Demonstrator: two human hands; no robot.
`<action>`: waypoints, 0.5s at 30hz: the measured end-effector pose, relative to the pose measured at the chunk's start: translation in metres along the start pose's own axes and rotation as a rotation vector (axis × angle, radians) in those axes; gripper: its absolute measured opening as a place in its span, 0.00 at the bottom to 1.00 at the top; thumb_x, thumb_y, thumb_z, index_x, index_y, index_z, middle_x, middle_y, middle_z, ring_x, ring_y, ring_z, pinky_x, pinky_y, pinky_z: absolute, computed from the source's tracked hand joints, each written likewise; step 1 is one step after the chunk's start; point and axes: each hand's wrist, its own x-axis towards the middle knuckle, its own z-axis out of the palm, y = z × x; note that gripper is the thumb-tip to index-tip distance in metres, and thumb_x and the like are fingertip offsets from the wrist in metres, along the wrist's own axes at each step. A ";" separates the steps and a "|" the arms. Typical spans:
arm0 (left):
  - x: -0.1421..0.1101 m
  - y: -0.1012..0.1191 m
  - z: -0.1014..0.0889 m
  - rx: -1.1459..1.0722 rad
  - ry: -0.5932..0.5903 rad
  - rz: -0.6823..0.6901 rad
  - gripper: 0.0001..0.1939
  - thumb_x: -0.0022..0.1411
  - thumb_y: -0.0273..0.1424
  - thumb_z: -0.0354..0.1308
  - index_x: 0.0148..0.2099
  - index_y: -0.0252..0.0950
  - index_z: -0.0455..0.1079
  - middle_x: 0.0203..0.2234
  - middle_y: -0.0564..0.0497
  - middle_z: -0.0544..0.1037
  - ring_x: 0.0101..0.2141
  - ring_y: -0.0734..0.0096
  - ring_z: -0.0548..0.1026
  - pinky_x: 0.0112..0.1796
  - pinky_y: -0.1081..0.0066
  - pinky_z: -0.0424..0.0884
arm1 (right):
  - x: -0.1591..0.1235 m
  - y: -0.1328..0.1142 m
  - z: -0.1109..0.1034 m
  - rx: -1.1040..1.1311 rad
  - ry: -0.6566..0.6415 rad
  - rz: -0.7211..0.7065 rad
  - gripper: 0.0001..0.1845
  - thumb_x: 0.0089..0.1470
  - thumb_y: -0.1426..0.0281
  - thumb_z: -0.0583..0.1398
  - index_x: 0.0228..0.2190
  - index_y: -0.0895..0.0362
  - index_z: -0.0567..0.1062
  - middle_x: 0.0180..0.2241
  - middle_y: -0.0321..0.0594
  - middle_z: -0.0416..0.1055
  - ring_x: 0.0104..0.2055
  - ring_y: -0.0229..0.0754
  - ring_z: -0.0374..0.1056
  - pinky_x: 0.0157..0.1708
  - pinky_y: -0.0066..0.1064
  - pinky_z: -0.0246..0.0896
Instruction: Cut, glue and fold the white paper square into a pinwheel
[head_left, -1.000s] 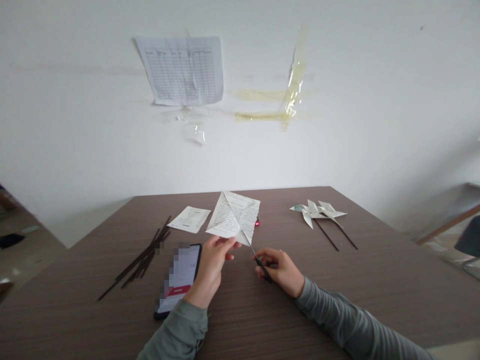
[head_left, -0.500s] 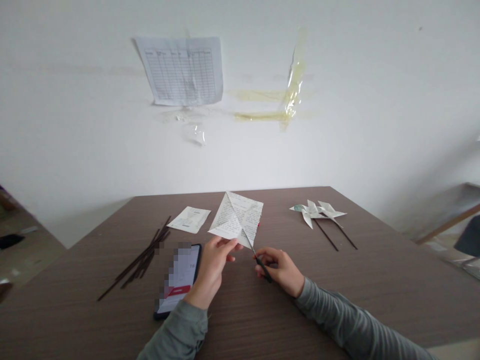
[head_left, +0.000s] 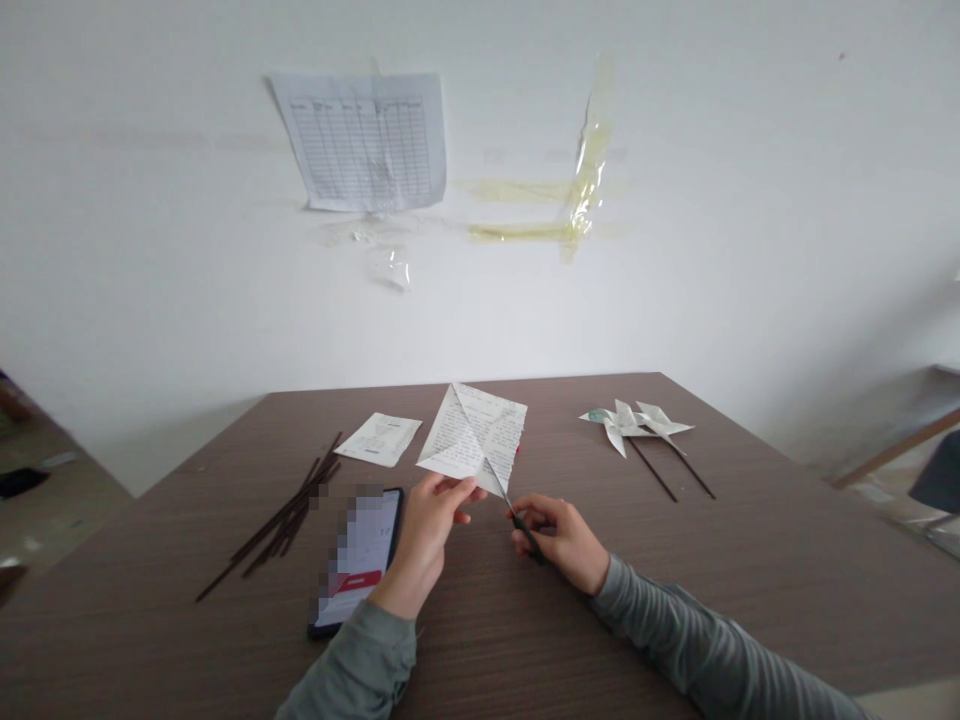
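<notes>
Pinching a folded square of printed paper (head_left: 471,440) at its lower edge, the left hand (head_left: 427,530) grips it between thumb and fingers, just above the middle of the worktop (head_left: 675,610). Diagonal creases cross the paper, and lines of text cover it. The right hand (head_left: 559,540) is closed around the black handles of a pair of scissors (head_left: 523,526), whose slim blade reaches up and to the left to meet the paper's lower edge. The two hands are apart, with the scissors and paper bridging the gap between them. Whether the blades are open or closed is too small to tell.

Under the left wrist lies a smartphone (head_left: 356,560) with its screen lit and partly pixelated. To its left, a loose bundle of dark sticks (head_left: 285,520) lies slantwise on the worktop. A flat printed sheet (head_left: 379,438) sits near the far edge, just left of the folded square. Over on the right lie two paper pinwheels (head_left: 634,425) on dark sticks. Above the worktop, a ruled paper chart (head_left: 360,140) hangs on the white wall (head_left: 750,200) in the upper left of the frame, with yellowed tape strips (head_left: 589,170) to its right.
</notes>
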 end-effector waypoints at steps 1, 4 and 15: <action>0.000 0.000 0.000 0.002 0.000 0.001 0.10 0.60 0.25 0.82 0.36 0.39 0.84 0.32 0.48 0.94 0.34 0.58 0.94 0.26 0.75 0.74 | 0.000 -0.001 0.000 0.001 0.001 0.004 0.27 0.55 0.43 0.81 0.42 0.50 0.88 0.27 0.41 0.85 0.31 0.55 0.81 0.40 0.46 0.80; 0.001 -0.002 -0.001 0.010 0.003 0.002 0.10 0.59 0.25 0.82 0.37 0.39 0.84 0.33 0.47 0.94 0.35 0.57 0.95 0.26 0.75 0.73 | 0.000 -0.002 0.001 0.005 -0.002 0.009 0.28 0.53 0.42 0.81 0.42 0.50 0.87 0.27 0.40 0.84 0.30 0.53 0.79 0.39 0.47 0.79; 0.000 -0.001 0.000 0.014 -0.004 -0.003 0.11 0.60 0.25 0.82 0.35 0.40 0.82 0.32 0.48 0.93 0.35 0.58 0.95 0.26 0.75 0.73 | 0.001 0.001 0.000 -0.010 -0.007 -0.015 0.23 0.56 0.47 0.79 0.43 0.50 0.87 0.27 0.40 0.86 0.30 0.53 0.80 0.41 0.47 0.79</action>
